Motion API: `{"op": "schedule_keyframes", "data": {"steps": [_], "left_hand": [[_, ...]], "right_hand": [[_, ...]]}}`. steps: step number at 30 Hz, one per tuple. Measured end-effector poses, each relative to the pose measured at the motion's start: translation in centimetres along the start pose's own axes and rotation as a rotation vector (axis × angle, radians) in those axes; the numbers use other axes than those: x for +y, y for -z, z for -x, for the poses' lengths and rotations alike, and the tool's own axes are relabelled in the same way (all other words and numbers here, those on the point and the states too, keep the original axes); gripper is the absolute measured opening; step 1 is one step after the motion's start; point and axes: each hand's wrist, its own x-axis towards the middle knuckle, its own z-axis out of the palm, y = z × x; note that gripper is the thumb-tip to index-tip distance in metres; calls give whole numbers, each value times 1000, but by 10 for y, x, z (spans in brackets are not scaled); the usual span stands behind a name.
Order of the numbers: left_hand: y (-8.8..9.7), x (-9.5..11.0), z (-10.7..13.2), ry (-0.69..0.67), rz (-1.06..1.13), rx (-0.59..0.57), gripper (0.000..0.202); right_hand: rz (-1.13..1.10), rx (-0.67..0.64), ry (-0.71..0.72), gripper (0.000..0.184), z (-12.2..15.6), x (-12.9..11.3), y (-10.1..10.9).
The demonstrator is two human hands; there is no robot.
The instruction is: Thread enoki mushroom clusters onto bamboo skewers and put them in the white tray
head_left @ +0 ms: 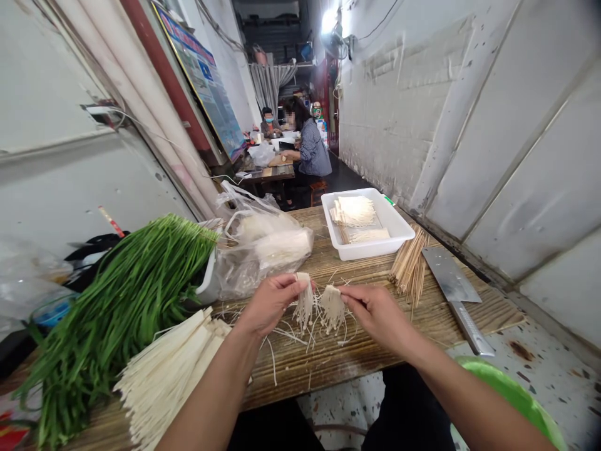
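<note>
In the head view, the left hand pinches a small, flat bunch of creamy-white enoki mushrooms between thumb and fingers, and the right hand pinches a fan-shaped, pale enoki cluster by its upper edge. Both bunches hang caps down, just apart, above the front of the brown wood-grained desk, where loose white stems lie scattered. They look very light, limp and probably a little damp (the sort of thing that sheds strands at a careless tug), so the joined upper end seems the best place for the grip, with gentle pressure; the thin stems would likely snap or bruise if squeezed. The left forearm covers part of the large spread pile of long white enoki, and the clear crinkled plastic bag blurs the pale contents inside it. Whether a thin skewer sits in the right grip cannot be told, as the fingers hide it. The bright green plastic basin is partly behind the right forearm and cut off below.
</note>
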Motion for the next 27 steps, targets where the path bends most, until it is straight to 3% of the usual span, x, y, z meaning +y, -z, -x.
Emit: {"op": "schedule_keyframes", "data": {"steps": [27], "left_hand": [[-4,-6,2,-10,35,-29,20]], "right_hand": [[50,7,-7,27,5,5,0]]}}
